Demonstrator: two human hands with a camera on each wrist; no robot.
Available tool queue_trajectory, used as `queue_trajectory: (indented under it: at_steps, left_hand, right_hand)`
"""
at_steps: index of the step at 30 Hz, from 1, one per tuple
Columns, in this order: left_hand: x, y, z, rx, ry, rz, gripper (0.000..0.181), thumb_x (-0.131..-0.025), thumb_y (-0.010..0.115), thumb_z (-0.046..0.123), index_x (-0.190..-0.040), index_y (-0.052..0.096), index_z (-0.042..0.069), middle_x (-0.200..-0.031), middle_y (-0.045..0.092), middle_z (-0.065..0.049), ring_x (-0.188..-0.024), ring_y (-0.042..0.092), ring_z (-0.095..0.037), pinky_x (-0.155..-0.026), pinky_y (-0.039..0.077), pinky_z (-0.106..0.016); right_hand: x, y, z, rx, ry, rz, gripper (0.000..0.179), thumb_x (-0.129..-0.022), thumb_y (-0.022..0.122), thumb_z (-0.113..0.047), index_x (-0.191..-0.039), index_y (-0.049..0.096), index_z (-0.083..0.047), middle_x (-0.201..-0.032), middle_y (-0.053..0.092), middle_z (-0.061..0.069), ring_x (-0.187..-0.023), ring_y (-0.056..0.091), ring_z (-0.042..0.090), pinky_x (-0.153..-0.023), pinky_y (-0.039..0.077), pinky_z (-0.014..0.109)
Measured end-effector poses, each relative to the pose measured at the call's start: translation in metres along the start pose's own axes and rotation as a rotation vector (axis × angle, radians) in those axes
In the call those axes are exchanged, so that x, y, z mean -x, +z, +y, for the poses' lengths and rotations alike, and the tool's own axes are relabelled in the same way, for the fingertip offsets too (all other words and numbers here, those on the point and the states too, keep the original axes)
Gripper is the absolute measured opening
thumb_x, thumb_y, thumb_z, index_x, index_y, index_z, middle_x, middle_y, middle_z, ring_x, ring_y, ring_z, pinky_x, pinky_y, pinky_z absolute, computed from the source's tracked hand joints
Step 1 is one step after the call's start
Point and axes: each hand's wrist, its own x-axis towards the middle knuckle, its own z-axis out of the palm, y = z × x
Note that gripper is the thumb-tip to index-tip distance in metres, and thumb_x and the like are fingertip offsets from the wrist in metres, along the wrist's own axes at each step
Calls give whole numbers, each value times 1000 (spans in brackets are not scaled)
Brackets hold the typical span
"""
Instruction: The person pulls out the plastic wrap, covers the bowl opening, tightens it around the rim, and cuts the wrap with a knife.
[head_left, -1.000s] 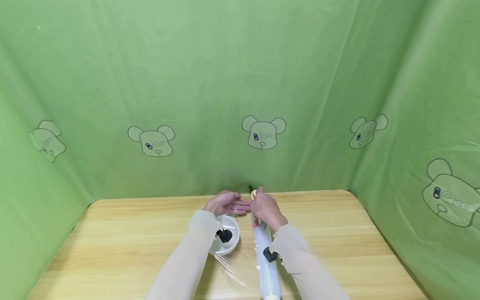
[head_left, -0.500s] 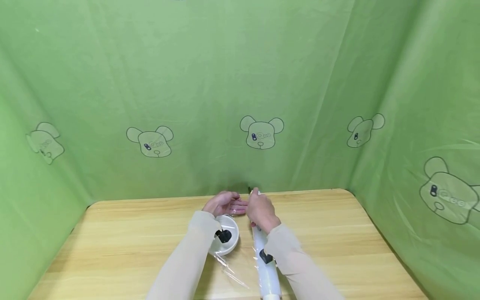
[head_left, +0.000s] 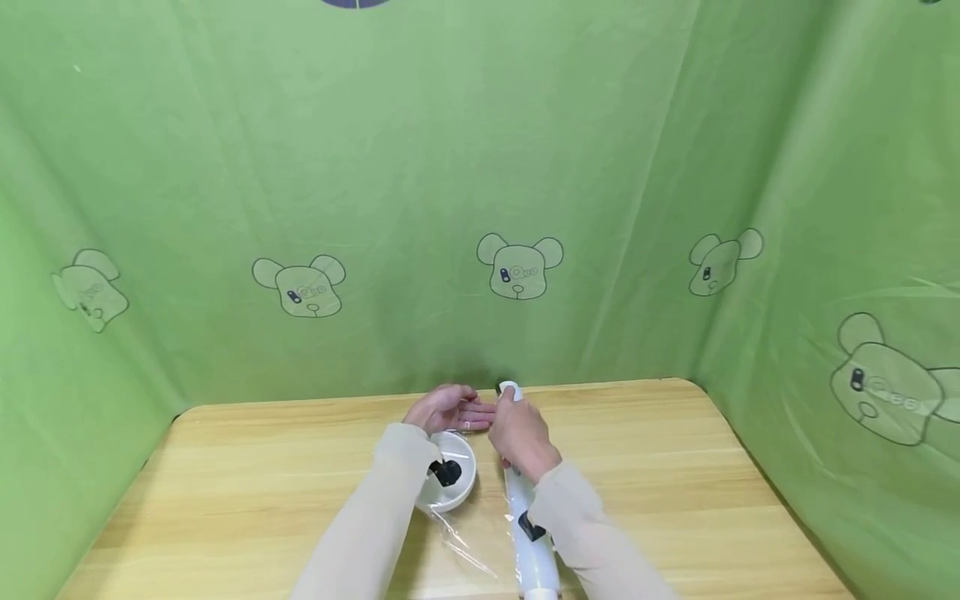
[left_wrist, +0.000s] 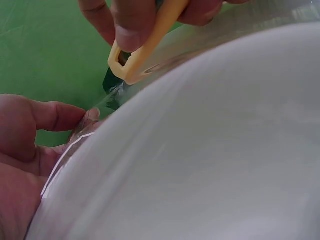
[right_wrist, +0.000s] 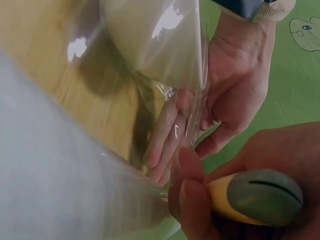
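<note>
A white bowl [head_left: 469,477] stands under my left wrist, with cling film [right_wrist: 177,117] stretched over its rim. To its right lies the long cling film roll [head_left: 538,562], joined to the bowl by the clear sheet. My left hand [head_left: 444,408] is at the bowl's far side, its fingers straight against the film's edge. In my right hand [head_left: 519,433], above the roll's far end, I grip a utility knife [left_wrist: 152,45] with a yellow and grey-green handle. Its dark blade is at the film, close to my left fingertips. In the head view my right hand mostly hides the knife.
Everything stands on a light wooden table [head_left: 285,475]. A green curtain [head_left: 405,325] printed with bear heads rises right behind the table's far edge and along both sides. Loose film [head_left: 465,542] trails over the wood between bowl and roll.
My right hand has moved slightly left and towards me with the knife, uncovering the roll's far end. My left hand and the bowl stay nearly where they were.
</note>
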Motion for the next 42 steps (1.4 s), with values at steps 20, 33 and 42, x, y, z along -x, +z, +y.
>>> queue_trajectory:
  at_steps: [20,33,42]
  left_hand:
    - [3,1,1,-13,-5,-1,24,-108,39,8,-111,57,-8,-127,60,-36,-117,66,-41,-105,52,-47]
    - [3,-1,-2,-63,-6,4,26,-109,39,10,-103,60,-5,-104,72,-26,-94,73,-29,-103,54,-44]
    - [3,1,-1,-57,3,-21,35,-110,37,10,-124,56,-16,-126,63,-33,-120,65,-39,-107,52,-44]
  right_hand:
    - [35,3,8,-27,-47,5,47,-97,56,2,-139,39,13,-86,58,34,-38,57,17,-34,48,29]
    - [54,3,12,-41,-77,4,29,-99,54,-1,-124,44,10,-74,53,23,-33,52,16,-32,46,29]
    - [70,0,14,-27,-108,25,19,-100,53,-1,-114,44,8,-69,51,21,-29,49,13,-30,44,28]
